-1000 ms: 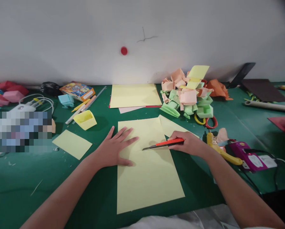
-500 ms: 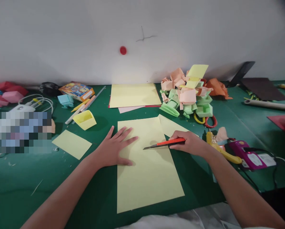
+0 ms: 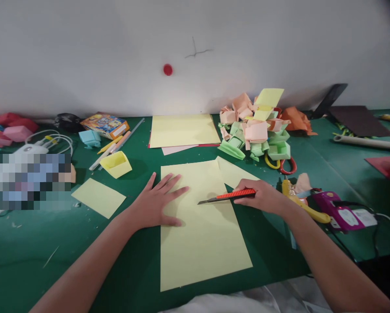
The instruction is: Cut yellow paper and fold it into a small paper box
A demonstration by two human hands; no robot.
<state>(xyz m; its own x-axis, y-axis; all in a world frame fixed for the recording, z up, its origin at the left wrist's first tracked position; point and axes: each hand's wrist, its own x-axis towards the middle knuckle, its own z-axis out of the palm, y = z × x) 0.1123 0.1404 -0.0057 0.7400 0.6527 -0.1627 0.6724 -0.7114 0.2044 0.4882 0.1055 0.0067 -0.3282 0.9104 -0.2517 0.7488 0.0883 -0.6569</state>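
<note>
A large sheet of pale yellow paper [image 3: 204, 243] lies on the green tabletop in front of me. My left hand [image 3: 162, 201] rests flat on its left side with the fingers spread. In my right hand [image 3: 257, 194] is a red and black utility knife [image 3: 230, 195], its blade out and pointing left over the middle of the sheet. Whether the blade touches the paper I cannot tell. Another yellow paper piece [image 3: 236, 169] shows at the sheet's upper right, partly behind my right hand.
Yellow sheets [image 3: 183, 130] lie by the wall. Folded paper pieces [image 3: 255, 130] are heaped behind red-handled scissors [image 3: 288, 166]. At right are a yellow glue gun [image 3: 312, 211] and a purple device [image 3: 338, 211] with cables. A yellow paper box [image 3: 116, 165] and small sheet [image 3: 99, 198] sit left.
My right hand and the knife have shifted very slightly to the right. My left hand and the sheet have stayed in place.
</note>
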